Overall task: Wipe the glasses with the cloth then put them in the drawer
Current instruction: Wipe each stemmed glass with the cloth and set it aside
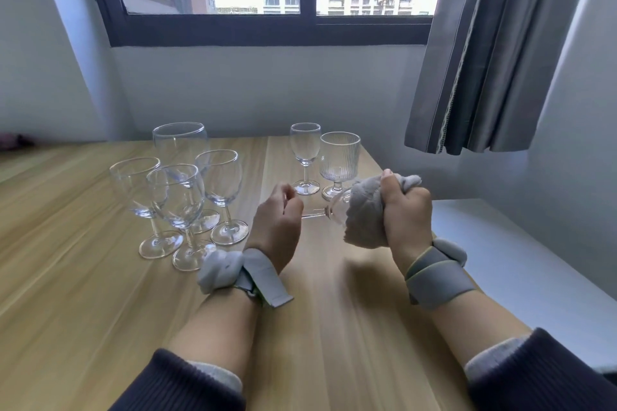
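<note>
Wiping step: your left hand [277, 222] grips the glass [335, 210] sideways, your right hand [405, 210] clamps the cloth [364, 213] over its bowl; next, the drawer, unseen.

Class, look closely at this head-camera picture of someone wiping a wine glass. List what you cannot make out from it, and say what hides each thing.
1. Bowl of the held glass: mostly wrapped by the grey cloth gripped in the right hand.
2. Foot of that glass: hidden inside the left hand.
3. The drawer: nowhere in view.
4. Large back glass: its stem and foot are screened by the three glasses in front.
5. Table: cut off by the left and bottom edges.
</note>
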Demonstrator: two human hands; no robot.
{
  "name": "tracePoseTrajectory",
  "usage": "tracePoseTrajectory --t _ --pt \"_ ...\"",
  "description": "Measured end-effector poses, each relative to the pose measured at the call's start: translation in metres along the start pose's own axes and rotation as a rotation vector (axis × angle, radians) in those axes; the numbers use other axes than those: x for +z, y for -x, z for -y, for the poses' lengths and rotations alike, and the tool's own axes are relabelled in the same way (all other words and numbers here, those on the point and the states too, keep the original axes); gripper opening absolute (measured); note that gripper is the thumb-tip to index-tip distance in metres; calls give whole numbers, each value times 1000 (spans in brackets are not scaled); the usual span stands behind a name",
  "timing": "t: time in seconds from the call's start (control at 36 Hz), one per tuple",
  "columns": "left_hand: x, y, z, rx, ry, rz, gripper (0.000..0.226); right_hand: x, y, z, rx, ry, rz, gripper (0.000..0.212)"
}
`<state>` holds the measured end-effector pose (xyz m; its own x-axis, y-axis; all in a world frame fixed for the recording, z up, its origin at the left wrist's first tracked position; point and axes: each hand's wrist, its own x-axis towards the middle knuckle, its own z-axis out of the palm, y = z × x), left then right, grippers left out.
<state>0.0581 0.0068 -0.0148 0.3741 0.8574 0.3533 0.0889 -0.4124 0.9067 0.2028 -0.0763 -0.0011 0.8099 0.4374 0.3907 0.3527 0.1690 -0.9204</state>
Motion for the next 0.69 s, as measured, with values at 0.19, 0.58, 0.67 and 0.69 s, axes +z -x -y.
tracePoseTrajectory --t 0.19,0.58,0.67,0.69 --pt "-8 5 -7 445 -409 -113 14 0 -1 -4 489 -175 224 14" --pt "-11 -4 4 87 -117 -264 19 0 12 13 400 -216 584 27" --pt "-12 -6 8 40 -60 -259 16 2 17 14 455 -244 663 28" --pt "-11 -7 8 26 -26 -261 16 2 18 14 447 -247 670 26"
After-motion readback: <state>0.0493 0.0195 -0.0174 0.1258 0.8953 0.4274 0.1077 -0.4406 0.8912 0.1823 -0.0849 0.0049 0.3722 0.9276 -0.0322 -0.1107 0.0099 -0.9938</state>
